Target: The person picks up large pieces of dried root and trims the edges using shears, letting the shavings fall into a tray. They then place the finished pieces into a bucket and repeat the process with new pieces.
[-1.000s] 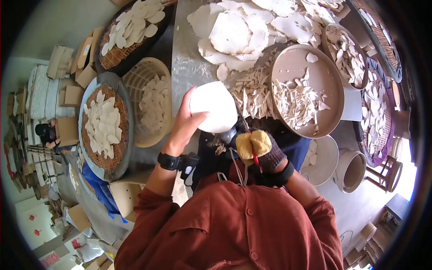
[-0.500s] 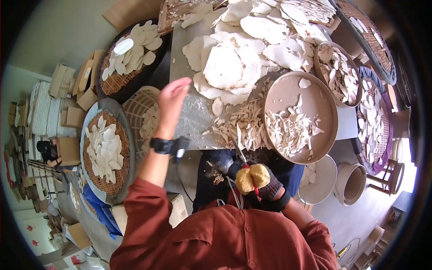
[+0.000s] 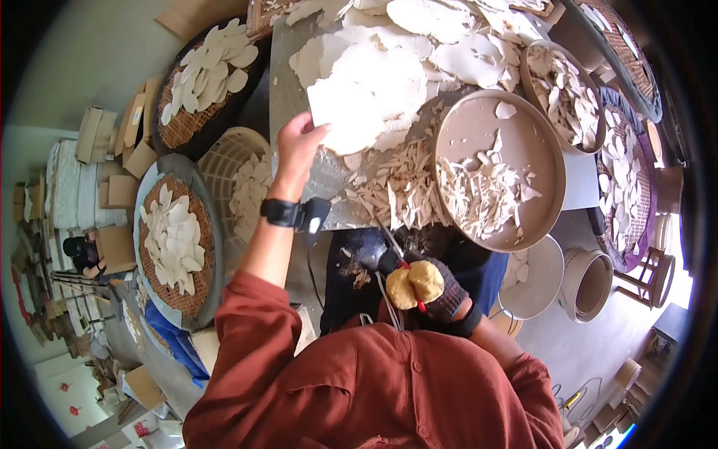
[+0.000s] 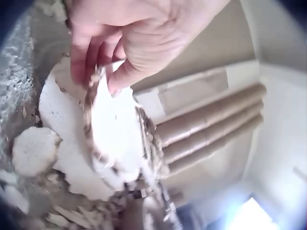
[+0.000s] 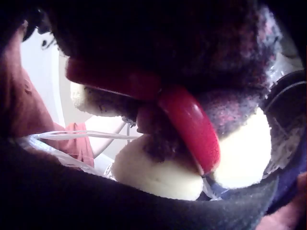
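My bare left hand pinches a thin white slice by its near edge, low over a heap of similar large slices on the metal table. In the left wrist view, thumb and fingers grip that slice, which has a rough brown rim. A small round slice lies beside the heap. Close to the lap, my gloved right hand holds scissors with red handles. Yellow padding bulges around the handles. The scissor blades point away towards the table edge.
Narrow trimmings cover the table's near side, beside a round tray of more scraps. A smaller tray stands behind it. Left are a plastic basket and woven trays of trimmed pieces. A white bucket stands at right.
The earlier white piece has left my left hand, which swung up empty at the left, then came down to the heap and took hold of a slice. The right hand keeps the scissors near the lap.
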### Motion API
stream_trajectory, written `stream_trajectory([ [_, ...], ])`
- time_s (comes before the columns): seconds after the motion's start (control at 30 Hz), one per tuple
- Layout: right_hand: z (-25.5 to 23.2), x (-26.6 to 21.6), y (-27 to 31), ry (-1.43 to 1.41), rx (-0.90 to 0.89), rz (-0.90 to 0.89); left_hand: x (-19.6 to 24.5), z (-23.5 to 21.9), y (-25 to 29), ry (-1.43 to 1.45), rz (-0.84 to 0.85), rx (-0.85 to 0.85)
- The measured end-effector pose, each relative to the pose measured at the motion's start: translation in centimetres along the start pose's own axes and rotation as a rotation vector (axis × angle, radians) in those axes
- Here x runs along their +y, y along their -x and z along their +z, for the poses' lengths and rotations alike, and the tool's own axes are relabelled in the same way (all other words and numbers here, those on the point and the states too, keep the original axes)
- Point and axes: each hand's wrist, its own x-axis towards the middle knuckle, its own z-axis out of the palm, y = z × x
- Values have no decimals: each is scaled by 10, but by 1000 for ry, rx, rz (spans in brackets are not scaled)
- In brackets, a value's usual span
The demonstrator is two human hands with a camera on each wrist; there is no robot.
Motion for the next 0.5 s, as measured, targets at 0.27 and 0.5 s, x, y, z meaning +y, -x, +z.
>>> stream_trajectory([
  [0.27,21,22,-37,-644,-74,-230,1,31,129,391,-6,223],
  [0.5,26,1,-47,-1187,-136,-74,-8,59,162,369,135,315],
])
